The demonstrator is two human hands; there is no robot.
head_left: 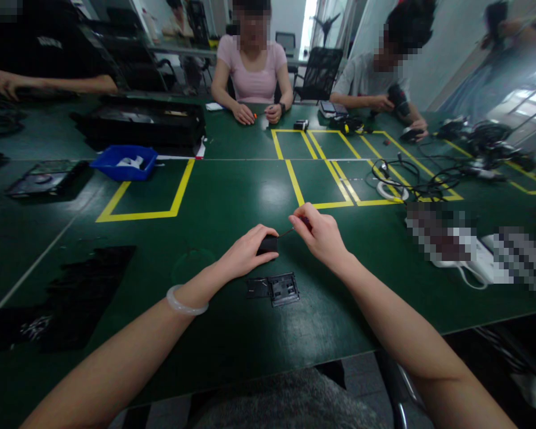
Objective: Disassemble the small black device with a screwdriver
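Observation:
Resting on the green table, a small black box-shaped part (268, 244) is gripped between the thumb and fingers of my left hand (245, 249). My right hand (320, 233) is closed around the dark handle of a screwdriver (286, 232). Its thin shaft points left, and the tip meets or comes very near the right end of the black part. Just below, toward me, a flat black plastic frame (284, 289) with slots lies on the table, apart from both hands.
A blue tray (125, 162) with white pieces stands at the left, before a long black bin (143, 122). Black parts (71, 292) lie at near left. Tangled cables (411, 176) and a white power strip (477, 256) are at right. Co-workers sit across the table.

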